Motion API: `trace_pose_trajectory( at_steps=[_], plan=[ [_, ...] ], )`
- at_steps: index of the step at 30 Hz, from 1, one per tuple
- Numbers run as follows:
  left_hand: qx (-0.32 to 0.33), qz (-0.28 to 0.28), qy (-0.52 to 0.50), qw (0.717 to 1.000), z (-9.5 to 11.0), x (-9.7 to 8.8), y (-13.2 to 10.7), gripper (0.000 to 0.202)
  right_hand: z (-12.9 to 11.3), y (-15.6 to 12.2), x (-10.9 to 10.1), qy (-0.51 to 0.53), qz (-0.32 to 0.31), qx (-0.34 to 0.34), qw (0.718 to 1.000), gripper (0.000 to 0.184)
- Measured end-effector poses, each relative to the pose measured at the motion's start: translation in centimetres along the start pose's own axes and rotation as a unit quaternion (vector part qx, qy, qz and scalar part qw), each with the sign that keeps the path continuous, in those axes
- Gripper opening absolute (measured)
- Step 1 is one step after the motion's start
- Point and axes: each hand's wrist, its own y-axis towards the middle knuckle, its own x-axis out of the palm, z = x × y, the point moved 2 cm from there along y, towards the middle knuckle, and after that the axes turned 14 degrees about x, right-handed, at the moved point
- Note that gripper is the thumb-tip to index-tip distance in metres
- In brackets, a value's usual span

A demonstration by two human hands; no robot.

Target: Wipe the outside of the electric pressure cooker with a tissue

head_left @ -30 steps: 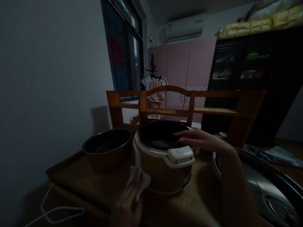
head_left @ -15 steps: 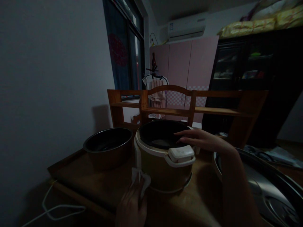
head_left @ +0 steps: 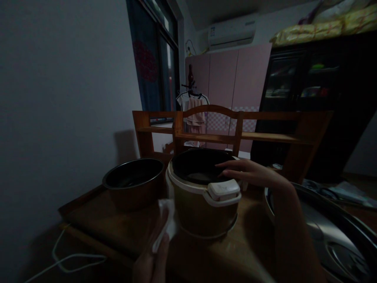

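A tan rice cooker (head_left: 203, 208) with a white rim and a white latch stands open on the wooden table (head_left: 118, 228). My right hand (head_left: 249, 173) rests on its rim at the right, fingers stretched out over the dark opening. My left hand (head_left: 153, 261) is low at the frame's bottom, pinching a white cloth (head_left: 165, 224) that lies against the cooker's left side.
A dark metal inner pot (head_left: 134, 182) stands left of the cooker. The cooker's open lid (head_left: 338, 239) lies at the right. A white cord (head_left: 70, 257) hangs off the table's left edge. A wooden shelf rack (head_left: 235, 135) stands behind.
The cloth has slid up and to the left along the cooker's side, and my left hand has dropped lower in the frame. My right hand has stayed on the rim.
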Motion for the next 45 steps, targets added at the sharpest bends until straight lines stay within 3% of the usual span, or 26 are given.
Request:
trace_pose_trajectory(
  at_steps=[2,5,7,9,11,14,17,22,27,30,33,36,39,41,43,45],
  plan=[
    [-0.002,0.064,-0.006,0.998,0.5,-0.6,1.5,0.056,0.2,0.2,0.0,-0.002,0.000,-0.003,1.000,0.055],
    [-0.056,0.073,-0.043,0.995,1.1,0.7,5.2,0.057,0.4,0.4,0.0,-0.009,0.005,-0.005,1.000,0.056],
    [-0.105,0.043,-0.089,0.990,1.6,2.6,7.6,0.057,0.4,0.5,0.1,-0.012,0.011,0.000,1.000,0.057],
    [-0.086,-0.008,-0.139,0.986,2.4,4.7,9.3,0.058,0.2,0.3,0.1,-0.014,0.017,0.006,1.000,0.057],
    [-0.068,0.001,-0.149,0.986,3.2,5.9,10.0,0.058,-0.1,0.1,0.1,-0.014,0.018,0.003,1.000,0.056],
    [-0.081,0.029,-0.153,0.985,3.6,6.5,9.6,0.060,-0.3,-0.1,0.1,-0.018,0.017,-0.009,1.000,0.054],
    [-0.088,0.022,-0.148,0.985,3.4,6.8,8.4,0.062,0.0,0.1,0.1,-0.019,0.015,-0.009,1.000,0.052],
    [-0.046,0.023,-0.086,0.995,2.8,7.7,6.2,0.067,0.5,0.6,0.1,-0.025,0.007,-0.015,1.000,0.053],
    [-0.002,0.036,-0.071,0.997,3.9,7.9,5.5,0.069,0.4,0.7,0.1,-0.036,0.013,-0.021,0.999,0.052],
    [0.083,0.008,-0.080,0.993,4.7,8.0,4.9,0.074,0.5,0.7,0.1,-0.036,0.012,-0.023,0.999,0.051],
    [0.129,-0.074,-0.094,0.984,5.2,8.4,3.7,0.075,0.7,0.7,0.1,-0.028,0.009,-0.013,0.999,0.053],
    [0.040,-0.101,-0.117,0.987,4.8,9.0,1.8,0.073,0.6,0.6,0.2,-0.018,0.008,-0.009,1.000,0.053],
    [-0.097,-0.029,-0.139,0.985,3.4,9.5,-0.5,0.063,0.4,0.4,0.2,0.000,0.007,-0.014,1.000,0.052],
    [-0.144,0.010,-0.137,0.980,2.2,9.8,-1.4,0.056,0.2,0.3,0.2,0.006,0.007,-0.022,1.000,0.051],
    [-0.192,0.039,-0.140,0.971,1.1,9.7,-1.5,0.050,0.2,0.3,0.1,0.006,0.009,-0.027,1.000,0.051],
    [-0.227,0.034,-0.153,0.961,0.6,9.4,-0.6,0.047,0.2,0.3,0.1,0.001,0.008,-0.024,1.000,0.052]
  ],
)
